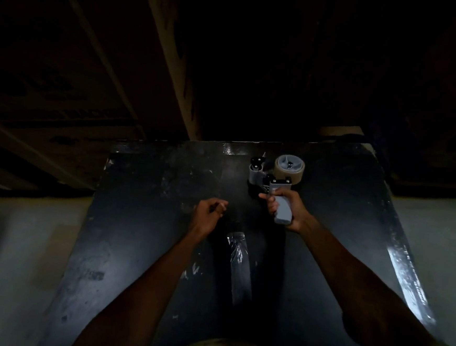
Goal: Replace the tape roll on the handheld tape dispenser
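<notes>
- The dispenser lies near the far edge of the dark table, long axis running from the near handle to the far head.
- The roll sits on the hub at its far right; the roller end points far left.
- The right hand wraps the handle.
- The left hand is loosely curled beside it, fingertips pinched; whether it holds anything I cannot tell.
- A tape strip lies on the table, nearer the person.
</notes>
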A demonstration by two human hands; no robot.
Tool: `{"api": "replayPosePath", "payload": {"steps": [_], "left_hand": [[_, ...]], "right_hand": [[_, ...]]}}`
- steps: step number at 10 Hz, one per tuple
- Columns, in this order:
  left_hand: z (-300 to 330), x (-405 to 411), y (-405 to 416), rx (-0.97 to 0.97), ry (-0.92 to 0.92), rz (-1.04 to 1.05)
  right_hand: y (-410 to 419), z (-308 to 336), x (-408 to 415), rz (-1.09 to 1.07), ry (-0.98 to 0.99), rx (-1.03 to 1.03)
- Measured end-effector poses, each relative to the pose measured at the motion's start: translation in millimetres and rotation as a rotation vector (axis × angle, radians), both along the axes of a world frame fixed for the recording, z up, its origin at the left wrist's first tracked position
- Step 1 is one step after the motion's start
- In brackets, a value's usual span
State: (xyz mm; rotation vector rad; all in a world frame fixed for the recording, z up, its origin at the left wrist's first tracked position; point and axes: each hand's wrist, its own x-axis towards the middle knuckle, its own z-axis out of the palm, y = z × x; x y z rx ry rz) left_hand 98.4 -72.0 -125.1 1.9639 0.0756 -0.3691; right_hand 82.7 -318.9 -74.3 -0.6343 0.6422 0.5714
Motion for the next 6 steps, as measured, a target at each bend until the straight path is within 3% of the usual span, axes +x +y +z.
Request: {"api": "replayPosePath", "payload": {"steps": [2, 4, 5, 6], "left_hand": [[-2, -5, -1, 0.044, 0.012, -0.032], [2, -7, 3, 0.102, -0.027, -0.076], [22, -13, 3, 0.186, -0.072, -0.125], [28, -15, 9, 0.275, -0.118, -0.16]], "right_hand": [[4, -12, -11, -0.015, -0.037, -0.209], [15, -11, -28, -0.077, 0.011, -0.768], [18, -7, -38, -0.009, -0.023, -1.054], [28, 0, -47, 0.138, -0.122, -1.548]]}}
